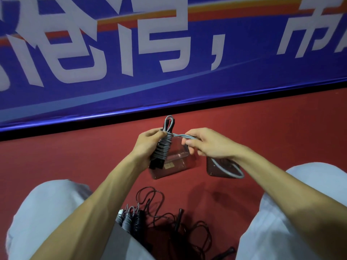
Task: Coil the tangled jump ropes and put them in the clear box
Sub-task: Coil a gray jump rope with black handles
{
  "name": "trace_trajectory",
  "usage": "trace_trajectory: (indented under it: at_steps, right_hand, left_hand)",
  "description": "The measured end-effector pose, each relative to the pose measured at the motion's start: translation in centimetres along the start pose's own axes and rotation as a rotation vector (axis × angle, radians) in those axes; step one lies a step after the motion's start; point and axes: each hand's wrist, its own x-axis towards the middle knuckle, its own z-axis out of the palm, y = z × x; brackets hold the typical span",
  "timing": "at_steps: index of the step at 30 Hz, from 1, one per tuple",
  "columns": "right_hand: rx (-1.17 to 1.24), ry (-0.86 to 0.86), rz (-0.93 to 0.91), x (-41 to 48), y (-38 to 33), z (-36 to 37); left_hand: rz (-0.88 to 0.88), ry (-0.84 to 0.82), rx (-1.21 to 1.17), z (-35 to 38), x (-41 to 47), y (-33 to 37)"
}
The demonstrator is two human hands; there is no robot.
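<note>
**Grey rope held in both hands above the clear box**

A blue banner [169, 53] with large white characters fills the space beyond both hands. Below it, a red floor [272, 128] spreads under and around them. The person's knees in pale trousers [47, 212] frame the forearms on either side.

Nearer the body than the hands, between the knees, lies a loose tangle of black ropes [180, 224]. At its left edge sit a few wound bundles [127, 220], grey and black.

The clear box [174, 164] sits on the floor directly beneath the hands. A second clear piece [214, 168], which may be its lid, lies just beside it under the right wrist.

The hands are close together but not touching. The left hand [148, 145] grips the grey jump rope [163, 147], whose cord is wound tightly around its black handles. The handle ends stick out below the palm. The right hand [208, 145] pinches the free strand where it leaves the top of the bundle. The remaining slack [231, 172] hangs in a loop below the right wrist.
</note>
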Motion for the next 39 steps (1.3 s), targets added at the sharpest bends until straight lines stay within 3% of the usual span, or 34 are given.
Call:
trace_trajectory:
  at_steps: [3, 7, 10, 15, 19, 23, 29, 32, 36, 39]
  right_hand:
    - [-0.282, 0.069, -0.156, -0.1, 0.1, -0.1]
    - [-0.648, 0.071, -0.313, -0.6, 0.3, 0.1]
    - [-0.641, 0.166, -0.452, -0.4, 0.8, 0.4]
    - [-0.539, 0.316, -0.427, 0.0, 1.2, 0.7]
    - [-0.373, 0.463, -0.229, 0.3, 1.5, 1.0]
    - [-0.230, 0.505, -0.090, 0.7, 1.5, 0.9]
    - [-0.181, 0.398, -0.015, 1.0, 2.4, -0.6]
    - [-0.207, 0.384, -0.047, 1.3, 3.2, -1.1]
    - [-0.324, 0.221, -0.114, 1.0, 3.2, -0.9]
    - [-0.406, 0.204, 0.017, 0.8, 3.5, -0.2]
  left_hand:
    - [0.141, -0.049, 0.221, -0.4, 0.0, 0.0]
    - [0.279, -0.196, 0.698, -1.1, 0.4, -0.8]
    - [0.391, -0.298, 0.972, -0.9, 0.1, -1.3]
    - [0.490, -0.480, 1.063, -0.4, -0.5, -1.5]
    - [0.501, -0.534, 1.064, 0.1, -1.1, -1.9]
    - [0.464, -0.478, 0.947, 0.4, -1.6, -1.7]
    - [0.399, -0.394, 0.857, 1.3, -2.0, -1.7]
    - [0.333, -0.371, 0.650, 1.5, -2.2, -0.8]
    - [0.257, -0.259, 0.387, 1.5, -2.3, 0.2]
    - [0.201, -0.251, 0.241, 1.4, -2.5, 0.5]
